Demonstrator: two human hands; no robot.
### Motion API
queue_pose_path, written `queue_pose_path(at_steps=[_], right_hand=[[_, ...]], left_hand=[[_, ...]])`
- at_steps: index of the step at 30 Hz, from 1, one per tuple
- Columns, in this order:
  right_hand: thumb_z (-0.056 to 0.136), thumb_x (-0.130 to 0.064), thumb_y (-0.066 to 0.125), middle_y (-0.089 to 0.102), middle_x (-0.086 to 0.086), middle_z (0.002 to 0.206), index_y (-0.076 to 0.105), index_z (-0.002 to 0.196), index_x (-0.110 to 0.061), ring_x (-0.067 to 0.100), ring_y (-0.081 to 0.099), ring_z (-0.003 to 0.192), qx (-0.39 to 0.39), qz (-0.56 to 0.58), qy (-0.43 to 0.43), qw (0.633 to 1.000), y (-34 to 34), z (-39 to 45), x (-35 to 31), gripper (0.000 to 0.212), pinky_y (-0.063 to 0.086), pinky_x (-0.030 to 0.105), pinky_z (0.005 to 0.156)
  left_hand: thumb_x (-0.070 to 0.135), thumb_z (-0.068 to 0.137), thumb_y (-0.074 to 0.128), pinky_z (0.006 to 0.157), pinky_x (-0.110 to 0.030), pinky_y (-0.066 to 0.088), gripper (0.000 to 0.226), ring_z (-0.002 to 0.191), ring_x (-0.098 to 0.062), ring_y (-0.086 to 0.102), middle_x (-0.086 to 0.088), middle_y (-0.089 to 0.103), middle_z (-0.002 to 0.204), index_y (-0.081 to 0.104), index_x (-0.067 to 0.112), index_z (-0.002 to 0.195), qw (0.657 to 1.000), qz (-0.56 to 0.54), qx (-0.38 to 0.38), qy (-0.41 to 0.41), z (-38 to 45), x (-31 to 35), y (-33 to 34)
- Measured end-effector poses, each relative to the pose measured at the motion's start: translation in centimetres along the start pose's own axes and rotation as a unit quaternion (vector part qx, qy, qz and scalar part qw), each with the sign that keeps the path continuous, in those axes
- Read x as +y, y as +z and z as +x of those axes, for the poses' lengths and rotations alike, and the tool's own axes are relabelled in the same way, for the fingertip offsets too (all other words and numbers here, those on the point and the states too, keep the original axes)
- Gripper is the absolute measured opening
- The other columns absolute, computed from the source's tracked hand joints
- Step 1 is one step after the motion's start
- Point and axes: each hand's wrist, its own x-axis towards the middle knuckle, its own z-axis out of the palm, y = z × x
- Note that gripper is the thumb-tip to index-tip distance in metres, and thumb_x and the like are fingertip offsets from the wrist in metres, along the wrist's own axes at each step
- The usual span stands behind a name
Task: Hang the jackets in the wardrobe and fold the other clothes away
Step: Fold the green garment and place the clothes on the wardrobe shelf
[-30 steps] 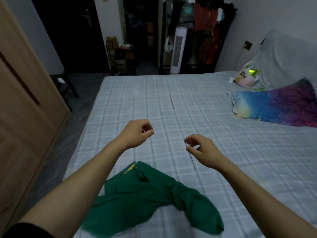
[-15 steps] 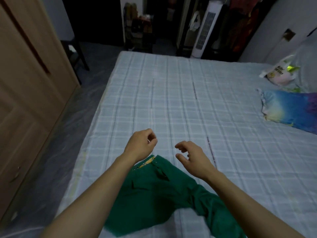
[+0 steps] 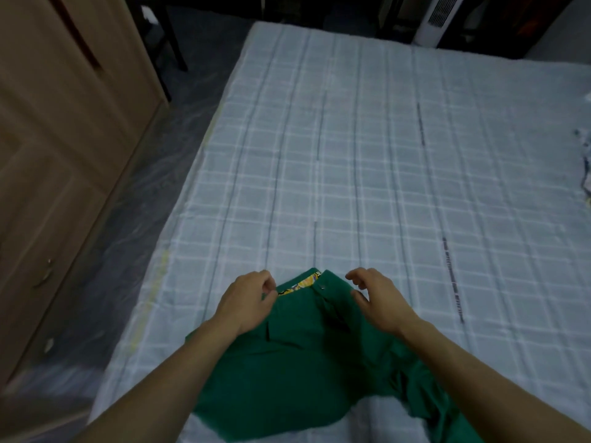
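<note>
Green trousers [image 3: 303, 362] lie crumpled on the near part of the bed, waistband away from me, with a yellow patterned lining and a small button showing. My left hand [image 3: 246, 302] sits at the waistband's left corner with its fingers curled. The thumb touches the fabric edge, but the hand hides whether it pinches it. My right hand [image 3: 374, 298] hovers over the right side of the waistband, fingers loosely curled and holding nothing. A wooden wardrobe [image 3: 57, 155] stands along the left with its doors closed.
The bed [image 3: 367, 155] has a pale checked sheet and stretches far ahead. A strip of grey floor [image 3: 144, 199] runs between bed and wardrobe. A dark chair leg [image 3: 169, 43] and a white tower fan [image 3: 438, 17] stand beyond the bed. A colourful cloth's edge [image 3: 587, 174] shows far right.
Both hands have come back and down from above the bare sheet to the trousers' waistband. My view has tilted down, so the far room and the colourful cloth have left the frame.
</note>
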Motion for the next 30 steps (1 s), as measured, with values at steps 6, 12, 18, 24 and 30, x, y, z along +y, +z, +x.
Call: queue_pose_path(at_steps=[6,12,18,24,30], right_hand=[[0.094,-0.011,0.052,0.055,0.006,0.118,0.054,0.129,-0.018,0.024,0.055,0.110,-0.033,-0.027,0.027,0.999,4.0,4.4,1.7,0.036,0.041,0.026,0.091],[0.084,0.001,0.047,0.047,0.009,0.138,0.049,0.139,-0.019,0.031,0.044,0.126,-0.062,-0.067,0.036,0.995,6.6,8.1,2.3,0.059,0.038,0.040,0.106],[0.082,-0.001,0.049,0.038,0.008,0.148,0.032,0.150,-0.024,0.031,0.042,0.130,-0.142,-0.093,0.058,0.984,7.5,9.5,2.8,0.073,0.036,0.041,0.109],[0.081,-0.006,0.057,0.043,0.009,0.138,0.030,0.148,-0.026,0.033,0.047,0.121,-0.157,-0.085,0.052,0.982,8.1,10.4,3.1,0.075,0.042,0.041,0.103],[0.077,-0.006,0.064,0.054,0.007,0.119,0.045,0.137,-0.025,0.027,0.053,0.110,-0.147,-0.049,0.051,0.987,6.9,10.4,3.5,0.066,0.045,0.033,0.090]], left_hand=[[0.033,0.093,0.060,0.081,-0.034,0.050,0.008,0.091,-0.013,0.055,0.008,0.058,0.097,0.059,0.026,0.098,0.999,0.026,-0.026,-0.006,3.0,-4.0,2.9],[0.036,0.091,0.063,0.089,-0.032,0.044,0.038,0.111,-0.018,0.047,0.002,0.053,0.123,0.053,0.024,0.125,0.996,0.075,-0.053,-0.001,5.4,-6.7,5.2],[0.044,0.088,0.062,0.095,-0.037,0.040,0.063,0.118,-0.023,0.044,-0.001,0.046,0.134,0.034,0.024,0.141,0.973,0.211,-0.095,0.002,6.0,-6.9,6.8],[0.032,0.089,0.062,0.091,-0.034,0.039,0.045,0.115,-0.022,0.045,0.000,0.051,0.126,0.045,0.022,0.130,0.968,0.232,-0.096,0.013,6.1,-7.0,7.8],[0.016,0.090,0.055,0.074,-0.030,0.035,0.012,0.096,-0.017,0.048,0.001,0.052,0.105,0.057,0.020,0.101,0.985,0.159,-0.055,0.041,5.6,-6.6,7.4]])
